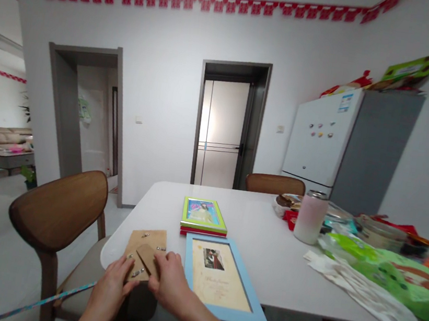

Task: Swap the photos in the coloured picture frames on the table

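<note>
Near the table's front left edge lies a brown picture frame back (148, 240), with small metal clips and a slanting brown support leg (148, 258) on it. My left hand (115, 277) grips its left and near edge, fingers bent and thumb at the front. At the near right side, my right hand (168, 275) is closed on the board beside the support leg. To the right rests a light blue picture frame (224, 312), face up with a small photo print. Behind stand stacked frames, a green picture frame (186, 223) above a red picture frame (205, 234).
A pink and white bottle (310, 218) stands on the white table (253, 229). Right of it lie a white cloth-like strip (359, 290), a green package (400, 277) and a clear container (382, 236). A wooden chair (61, 209) is at the left, another chair (274, 184) behind.
</note>
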{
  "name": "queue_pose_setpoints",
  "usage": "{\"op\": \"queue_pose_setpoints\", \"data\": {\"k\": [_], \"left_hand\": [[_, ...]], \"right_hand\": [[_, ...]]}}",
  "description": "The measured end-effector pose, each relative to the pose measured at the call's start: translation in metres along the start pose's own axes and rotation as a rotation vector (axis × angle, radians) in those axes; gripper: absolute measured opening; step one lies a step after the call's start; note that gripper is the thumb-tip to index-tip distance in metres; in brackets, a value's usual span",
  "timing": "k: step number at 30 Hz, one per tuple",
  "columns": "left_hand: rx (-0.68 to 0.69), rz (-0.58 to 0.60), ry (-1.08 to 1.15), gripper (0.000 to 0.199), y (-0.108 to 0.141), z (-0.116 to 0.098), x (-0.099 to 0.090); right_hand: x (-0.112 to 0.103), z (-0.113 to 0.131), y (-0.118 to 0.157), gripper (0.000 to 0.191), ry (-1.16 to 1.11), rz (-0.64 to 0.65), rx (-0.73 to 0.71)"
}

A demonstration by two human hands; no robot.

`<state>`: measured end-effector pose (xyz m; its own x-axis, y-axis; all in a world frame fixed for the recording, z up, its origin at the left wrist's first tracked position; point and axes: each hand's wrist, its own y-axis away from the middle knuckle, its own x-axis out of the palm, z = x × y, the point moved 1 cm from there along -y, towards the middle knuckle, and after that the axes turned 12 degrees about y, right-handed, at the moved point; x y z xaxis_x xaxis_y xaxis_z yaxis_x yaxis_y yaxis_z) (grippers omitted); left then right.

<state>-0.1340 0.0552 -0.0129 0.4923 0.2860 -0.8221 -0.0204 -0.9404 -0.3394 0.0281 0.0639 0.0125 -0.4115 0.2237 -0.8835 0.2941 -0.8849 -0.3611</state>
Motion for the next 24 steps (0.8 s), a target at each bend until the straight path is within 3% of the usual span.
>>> {"op": "queue_pose_setpoints", "data": {"k": [3, 6, 9, 13, 17, 24], "left_hand": [[0.127, -0.106, 0.083, 0.038, 0.006, -0.018, 0.006], [0.271, -0.145, 0.158, 0.038, 0.013, -0.052, 0.019], [0.341, -0.045, 0.213, 0.036, 0.018, -0.094, 0.033], [0.309, 0.130, 0.250, 0.035, 0.020, -0.137, 0.048], [0.282, 0.221, 0.278, 0.031, 0.017, -0.151, 0.055], [0.265, 0.306, 0.297, 0.014, 0.015, -0.146, 0.053]], "right_hand": [[-0.025, -0.017, 0.015, 0.033, -0.054, -0.058, -0.014], [-0.053, -0.046, 0.040, 0.031, -0.068, -0.085, -0.006], [-0.072, -0.082, 0.067, 0.033, -0.056, -0.065, 0.069], [-0.081, -0.119, 0.090, 0.035, 0.013, -0.024, 0.181], [-0.079, -0.135, 0.095, 0.036, 0.103, -0.050, 0.188], [-0.069, -0.137, 0.098, 0.034, 0.181, -0.076, 0.150]]}}
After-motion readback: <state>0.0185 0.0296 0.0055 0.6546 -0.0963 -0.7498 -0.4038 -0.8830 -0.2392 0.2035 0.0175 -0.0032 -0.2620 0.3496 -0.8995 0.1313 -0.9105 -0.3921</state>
